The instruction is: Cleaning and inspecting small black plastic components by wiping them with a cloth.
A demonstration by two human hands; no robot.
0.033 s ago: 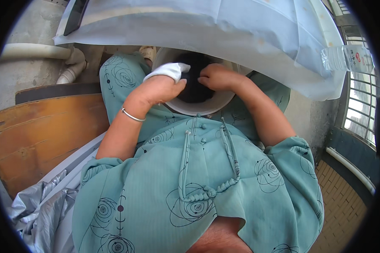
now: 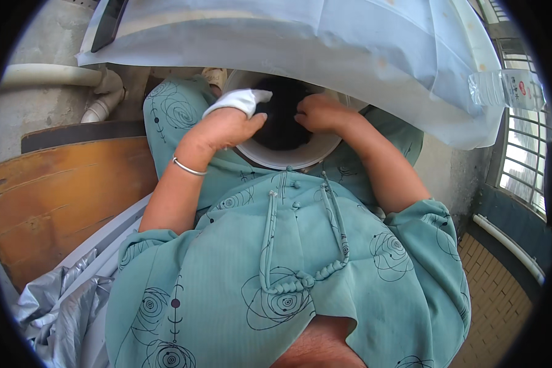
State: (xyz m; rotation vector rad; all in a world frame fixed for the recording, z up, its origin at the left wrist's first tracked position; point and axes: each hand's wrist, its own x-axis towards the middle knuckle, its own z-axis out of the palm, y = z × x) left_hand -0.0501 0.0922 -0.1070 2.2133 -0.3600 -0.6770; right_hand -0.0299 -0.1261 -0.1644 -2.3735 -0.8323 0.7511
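Note:
A white round bucket (image 2: 280,161) stands between my knees with a dark black mass (image 2: 281,132) inside; its kind cannot be made out. Over its left side is my left hand (image 2: 236,120), the fingers covered by a white cloth or partial glove (image 2: 239,102), the thumb bare. Cloth-covered fingertips and thumb stand apart with nothing seen between them. From the right, my right hand (image 2: 320,114) reaches over the bucket with curled fingers against the dark mass. Whatever those fingers pinch, if anything, is hidden.
A table with a pale plastic cover (image 2: 349,49) overhangs the bucket's far side. A clear bottle (image 2: 506,89) is at the table's right edge. To my left are a brown wooden board (image 2: 67,190), a pipe (image 2: 55,75) and crumpled silver sheeting (image 2: 61,300).
My left hand has shifted slightly left, away from my right hand, so the gap between them is wider. My right hand has moved very slightly right.

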